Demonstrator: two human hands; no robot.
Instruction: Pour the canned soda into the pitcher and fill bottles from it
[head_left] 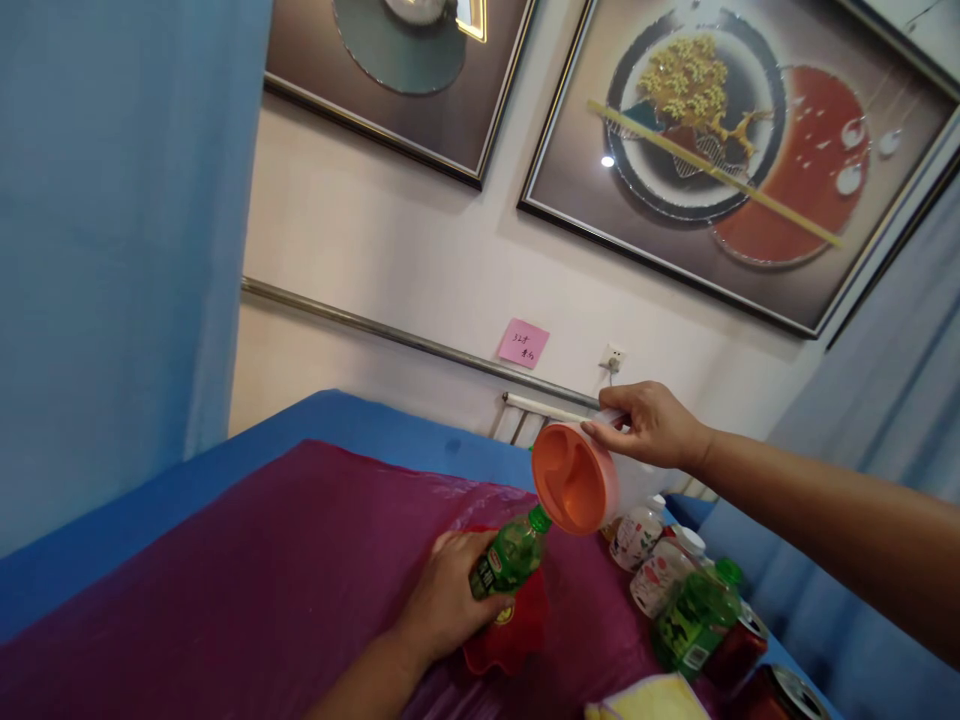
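Observation:
A small green plastic bottle (511,558) with a dark label is in my left hand (442,595), the fingers wrapped round its body. It leans to the right over a red scalloped dish (517,645). My right hand (654,425) grips the handle of a translucent pitcher (631,482) with an orange lid (571,480). The pitcher is tipped, its lid turned toward the bottle's neck. The lid's lower edge is close to the bottle's mouth; whether they touch, I cannot tell. No stream of liquid shows between them.
On the right stand white-capped bottles (637,535), a larger green bottle (697,615) and drink cans (739,645). A folded yellow cloth (649,700) lies at the front. Dark red plastic sheeting (285,580) covers the blue surface. Blue curtains (112,250) hang at the sides.

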